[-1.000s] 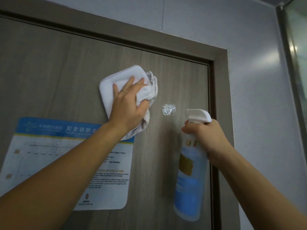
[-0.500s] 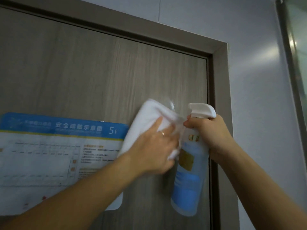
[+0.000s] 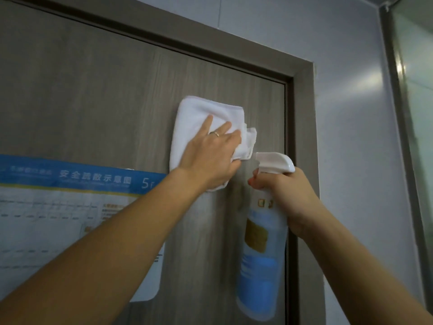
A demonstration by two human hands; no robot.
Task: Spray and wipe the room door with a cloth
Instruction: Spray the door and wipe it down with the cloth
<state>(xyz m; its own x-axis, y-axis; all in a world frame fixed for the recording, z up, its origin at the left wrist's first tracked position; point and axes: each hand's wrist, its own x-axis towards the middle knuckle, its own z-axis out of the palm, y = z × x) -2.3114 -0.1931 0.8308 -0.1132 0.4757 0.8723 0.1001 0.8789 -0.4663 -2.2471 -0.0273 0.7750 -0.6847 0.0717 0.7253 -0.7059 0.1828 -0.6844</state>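
The grey-brown wood-grain door (image 3: 98, 95) fills the left and middle of the view. My left hand (image 3: 210, 156) presses a folded white cloth (image 3: 194, 113) flat against the door's upper right part, fingers spread over it. Just to the right, my right hand (image 3: 288, 195) grips the neck of a spray bottle (image 3: 262, 266) with a white trigger head (image 3: 274, 161) and blue label; the nozzle points left, close to the cloth's lower edge. The bottle hangs upright in front of the door's right edge.
A blue and white floor-plan poster (image 3: 70, 219) is stuck on the door at the left, partly behind my left forearm. The brown door frame (image 3: 304, 113) runs along the top and right. A pale wall (image 3: 351, 113) and a glass panel (image 3: 417, 113) lie further right.
My left hand swept the cloth from the upper middle rightward over the foam spot, which is gone, and then up a little. The right hand and bottle stayed nearly in place.
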